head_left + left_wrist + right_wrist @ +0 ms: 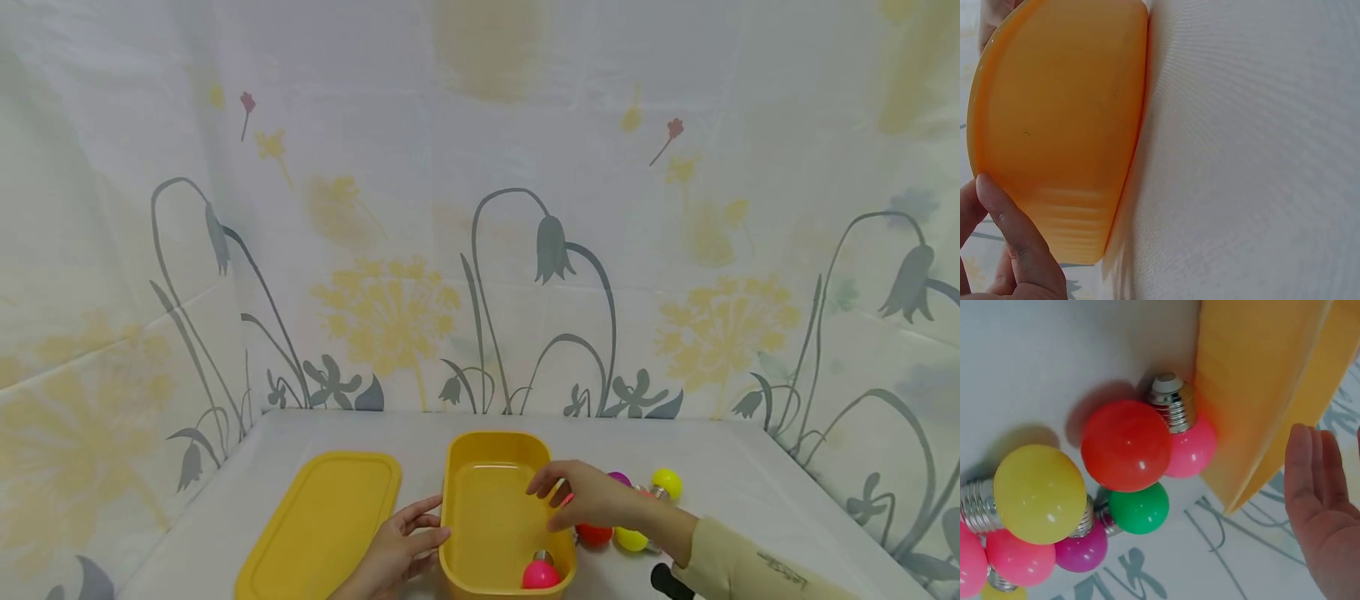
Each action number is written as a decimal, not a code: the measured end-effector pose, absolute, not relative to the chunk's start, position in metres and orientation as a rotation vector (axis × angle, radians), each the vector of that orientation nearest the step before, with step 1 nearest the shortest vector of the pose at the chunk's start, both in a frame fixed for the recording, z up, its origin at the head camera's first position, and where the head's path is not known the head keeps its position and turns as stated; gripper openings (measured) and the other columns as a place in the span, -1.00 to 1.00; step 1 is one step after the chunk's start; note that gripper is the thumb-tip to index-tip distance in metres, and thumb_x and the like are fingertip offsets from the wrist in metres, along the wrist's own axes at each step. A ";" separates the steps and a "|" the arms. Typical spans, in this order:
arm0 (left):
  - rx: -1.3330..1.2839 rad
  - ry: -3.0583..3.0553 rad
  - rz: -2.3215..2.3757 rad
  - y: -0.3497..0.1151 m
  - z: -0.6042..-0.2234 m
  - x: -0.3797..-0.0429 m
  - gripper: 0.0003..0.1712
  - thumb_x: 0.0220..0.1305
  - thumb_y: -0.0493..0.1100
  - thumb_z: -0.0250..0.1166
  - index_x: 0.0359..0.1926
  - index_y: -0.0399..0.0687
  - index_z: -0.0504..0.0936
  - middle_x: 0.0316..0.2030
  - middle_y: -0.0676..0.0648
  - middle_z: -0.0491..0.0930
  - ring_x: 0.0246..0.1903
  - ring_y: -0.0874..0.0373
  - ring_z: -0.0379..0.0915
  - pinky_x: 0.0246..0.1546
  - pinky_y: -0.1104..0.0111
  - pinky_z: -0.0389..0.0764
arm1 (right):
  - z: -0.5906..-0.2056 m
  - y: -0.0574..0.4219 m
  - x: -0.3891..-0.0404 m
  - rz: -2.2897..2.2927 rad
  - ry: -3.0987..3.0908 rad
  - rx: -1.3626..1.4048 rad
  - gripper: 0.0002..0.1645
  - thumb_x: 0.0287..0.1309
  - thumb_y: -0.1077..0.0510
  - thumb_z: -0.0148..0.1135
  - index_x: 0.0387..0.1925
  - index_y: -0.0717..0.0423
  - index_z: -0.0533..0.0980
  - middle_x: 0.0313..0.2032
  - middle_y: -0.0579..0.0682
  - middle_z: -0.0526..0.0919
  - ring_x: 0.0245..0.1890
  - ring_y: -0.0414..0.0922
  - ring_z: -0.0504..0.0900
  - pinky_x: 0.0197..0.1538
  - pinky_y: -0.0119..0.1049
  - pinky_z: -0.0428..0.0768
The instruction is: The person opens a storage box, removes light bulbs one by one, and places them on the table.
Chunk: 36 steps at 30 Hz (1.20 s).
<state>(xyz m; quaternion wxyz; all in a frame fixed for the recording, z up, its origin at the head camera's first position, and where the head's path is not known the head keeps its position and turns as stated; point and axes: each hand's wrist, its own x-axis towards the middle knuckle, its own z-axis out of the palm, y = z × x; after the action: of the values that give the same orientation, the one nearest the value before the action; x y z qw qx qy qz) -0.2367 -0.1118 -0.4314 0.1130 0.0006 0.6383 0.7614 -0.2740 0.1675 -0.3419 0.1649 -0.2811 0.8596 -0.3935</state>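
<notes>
A yellow plastic box (491, 508) stands open on the table, with one pink light bulb (541, 573) lying inside at its near right corner. My left hand (401, 546) pinches the box's left rim; the left wrist view shows a fingertip against the outer wall (1066, 112). Over the right rim hovers my right hand (592, 496), its fingers loosely bent and nothing in them. Right of the box lie several coloured bulbs, among them a red bulb (1125, 445), a yellow bulb (1040, 494), a green bulb (1139, 508) and a purple bulb (1082, 547).
A yellow lid (322, 525) lies flat on the white table (420, 429) to the left of the box. Near the right sleeve is a black object (670, 581), partly hidden. A flower-printed curtain (390, 208) hangs behind the table and along its sides.
</notes>
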 end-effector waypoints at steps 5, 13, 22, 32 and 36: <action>0.005 1.862 2.236 -0.112 -0.432 -0.238 -0.32 0.16 -0.27 0.32 0.28 -0.31 0.28 -0.23 -0.05 0.43 -0.36 0.24 0.46 -0.36 0.42 0.60 | -0.345 0.162 -0.275 -0.950 2.436 -0.913 -0.65 -0.09 0.39 0.37 -0.21 0.07 0.54 -0.22 -0.03 0.54 -0.15 0.04 0.49 -0.09 -0.21 0.56; 0.005 1.869 2.221 -0.113 -0.434 -0.239 -0.31 0.16 -0.25 0.32 0.28 -0.31 0.28 -0.23 -0.04 0.44 -0.36 0.23 0.46 -0.35 0.41 0.60 | -0.348 0.157 -0.277 -0.656 2.392 -1.110 -0.64 -0.06 0.33 0.39 -0.25 -0.12 0.55 -0.24 -0.31 0.49 -0.17 -0.24 0.46 -0.08 -0.34 0.52; 0.000 1.864 2.223 -0.113 -0.434 -0.239 -0.31 0.16 -0.25 0.32 0.28 -0.31 0.28 -0.22 -0.05 0.44 -0.35 0.22 0.46 -0.35 0.41 0.60 | -0.342 0.142 -0.274 -0.357 2.332 -1.108 -0.55 -0.09 0.37 0.38 -0.22 -0.20 0.58 -0.24 -0.34 0.49 -0.19 -0.33 0.43 -0.09 -0.41 0.50; 0.003 1.865 2.226 -0.113 -0.433 -0.238 -0.32 0.16 -0.26 0.32 0.28 -0.30 0.29 -0.22 -0.05 0.44 -0.36 0.24 0.46 -0.35 0.40 0.60 | -0.342 0.133 -0.272 -0.193 2.277 -0.948 -0.52 -0.06 0.39 0.36 -0.24 -0.26 0.57 -0.31 -0.34 0.49 -0.25 -0.34 0.43 -0.12 -0.46 0.50; 0.005 1.861 2.233 -0.112 -0.433 -0.237 -0.32 0.17 -0.27 0.31 0.28 -0.31 0.28 -0.23 -0.05 0.43 -0.37 0.24 0.46 -0.37 0.41 0.59 | -0.343 0.134 -0.272 -0.247 2.261 -0.916 -0.55 -0.05 0.38 0.36 -0.24 -0.25 0.55 -0.33 -0.32 0.49 -0.27 -0.31 0.44 -0.17 -0.47 0.51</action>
<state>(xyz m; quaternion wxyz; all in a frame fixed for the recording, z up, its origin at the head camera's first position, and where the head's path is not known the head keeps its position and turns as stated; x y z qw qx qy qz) -0.2375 -0.1122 -0.4327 0.1173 0.0017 0.6358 0.7629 -0.2721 0.1341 -0.3434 0.3383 -0.3515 0.8678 -0.0947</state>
